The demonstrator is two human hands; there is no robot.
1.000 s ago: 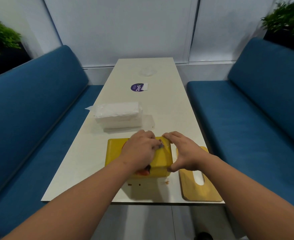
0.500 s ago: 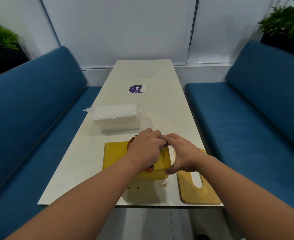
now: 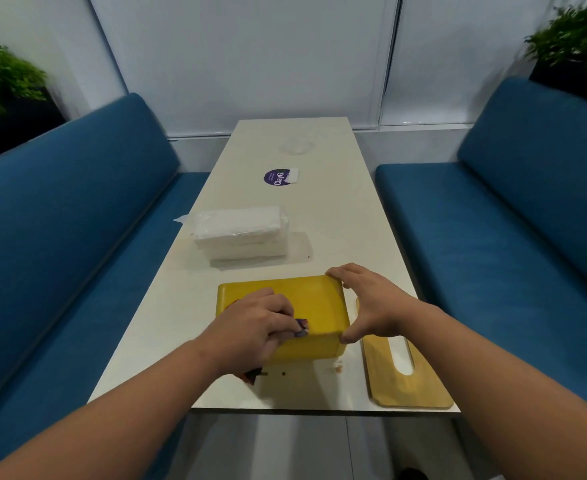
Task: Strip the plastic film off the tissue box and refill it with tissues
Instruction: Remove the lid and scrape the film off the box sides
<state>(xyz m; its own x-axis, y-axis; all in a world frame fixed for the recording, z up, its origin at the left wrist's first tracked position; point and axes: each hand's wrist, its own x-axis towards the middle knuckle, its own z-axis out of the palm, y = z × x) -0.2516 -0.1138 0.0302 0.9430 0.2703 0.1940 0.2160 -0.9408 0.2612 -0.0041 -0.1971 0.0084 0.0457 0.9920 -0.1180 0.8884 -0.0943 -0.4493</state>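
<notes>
Both hands work on a yellow tissue box at the near end of the table.

The left hand (image 3: 257, 327) lies on top of the tissue box (image 3: 316, 306), its fingers curled and pinching a scrap of coloured film (image 3: 300, 332). The right hand (image 3: 371, 303) clamps the box's right end between thumb and fingers. The tissue pack (image 3: 240, 232) lies beyond the box, a wooden lid (image 3: 406, 386) beside it on the table (image 3: 319, 209).
</notes>
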